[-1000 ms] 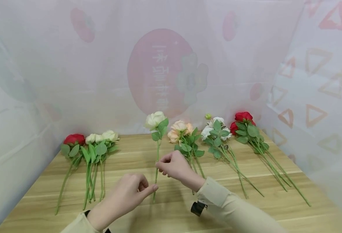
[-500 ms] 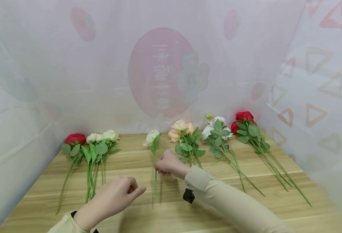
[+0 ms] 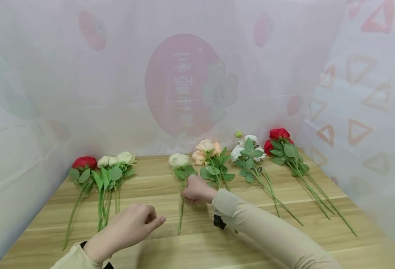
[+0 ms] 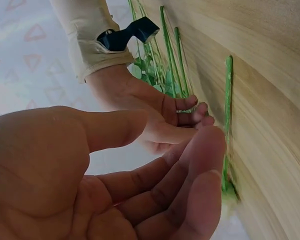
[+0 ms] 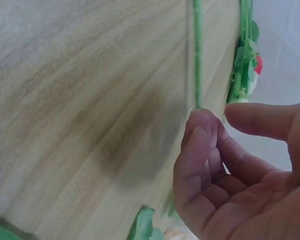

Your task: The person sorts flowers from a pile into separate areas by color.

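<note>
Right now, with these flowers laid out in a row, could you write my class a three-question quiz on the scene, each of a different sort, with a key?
1. True or false: the left hand holds no flower.
2. Choose: just right of the lone cream flower, by the right hand, which colour comes next? A) red B) peach C) white
3. Short answer: which colour stands at both ends of the row?

Key: 1. True. 2. B, the peach flowers. 3. Red.
</note>
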